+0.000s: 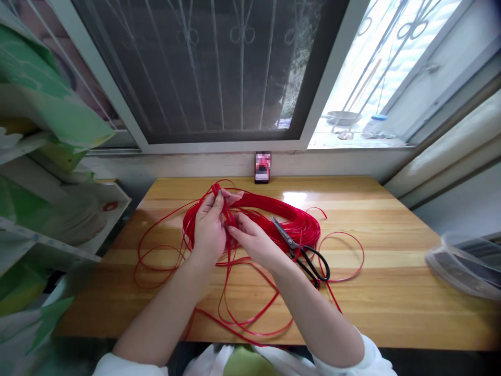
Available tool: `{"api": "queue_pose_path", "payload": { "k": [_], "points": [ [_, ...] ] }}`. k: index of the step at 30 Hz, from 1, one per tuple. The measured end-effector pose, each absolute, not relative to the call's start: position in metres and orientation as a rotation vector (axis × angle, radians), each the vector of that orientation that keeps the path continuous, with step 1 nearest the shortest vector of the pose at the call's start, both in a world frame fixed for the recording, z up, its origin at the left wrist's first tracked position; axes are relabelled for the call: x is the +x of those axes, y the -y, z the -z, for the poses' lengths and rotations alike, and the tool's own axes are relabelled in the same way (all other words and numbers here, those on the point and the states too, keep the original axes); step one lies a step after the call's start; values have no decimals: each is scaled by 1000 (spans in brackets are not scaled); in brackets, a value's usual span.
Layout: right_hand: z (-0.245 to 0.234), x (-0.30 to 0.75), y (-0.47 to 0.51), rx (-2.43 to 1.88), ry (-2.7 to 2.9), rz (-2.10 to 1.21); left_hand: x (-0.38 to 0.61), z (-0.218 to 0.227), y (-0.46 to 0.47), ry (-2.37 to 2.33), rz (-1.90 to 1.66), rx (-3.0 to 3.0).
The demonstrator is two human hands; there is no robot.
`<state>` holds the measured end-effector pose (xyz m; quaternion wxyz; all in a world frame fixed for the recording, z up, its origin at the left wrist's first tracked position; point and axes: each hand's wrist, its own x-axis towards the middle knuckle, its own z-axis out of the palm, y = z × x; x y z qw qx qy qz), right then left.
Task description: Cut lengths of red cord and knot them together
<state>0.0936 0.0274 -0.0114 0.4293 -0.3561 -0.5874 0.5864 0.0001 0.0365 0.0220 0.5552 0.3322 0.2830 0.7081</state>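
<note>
My left hand (210, 223) is closed on a bunch of flat red strips (216, 189), its thumb pressed against them near the top. Just to the right and lower, my right hand (250, 234) pinches the same strips, which hang down between the two hands. Behind both hands lies a big coil of red strip (289, 211), partly hidden by them. Scissors (299, 250) with black handles rest on the coil's right side, blades pointing up and left. Loose red strands loop across the table on both sides and below my forearms.
The wooden table (391, 261) reaches to the wall under a barred window. A phone (262, 167) leans upright at the table's back edge. At the right edge sits a clear plastic container (462, 266). White shelves (90, 230) with green cloth stand on the left.
</note>
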Motion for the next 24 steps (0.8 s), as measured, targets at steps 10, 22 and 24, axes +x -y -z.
{"api": "queue_pose_path", "payload": {
  "k": [10,22,24],
  "points": [
    [16,93,-30,-773,1338,-1424,8,-16,-34,-718,-1548,768],
    [26,81,-24,-795,1200,-1341,13,-17,-29,-726,-1553,854],
    [24,81,-24,-755,1174,-1356,12,-16,-30,-717,-1546,867]
  ]
}}
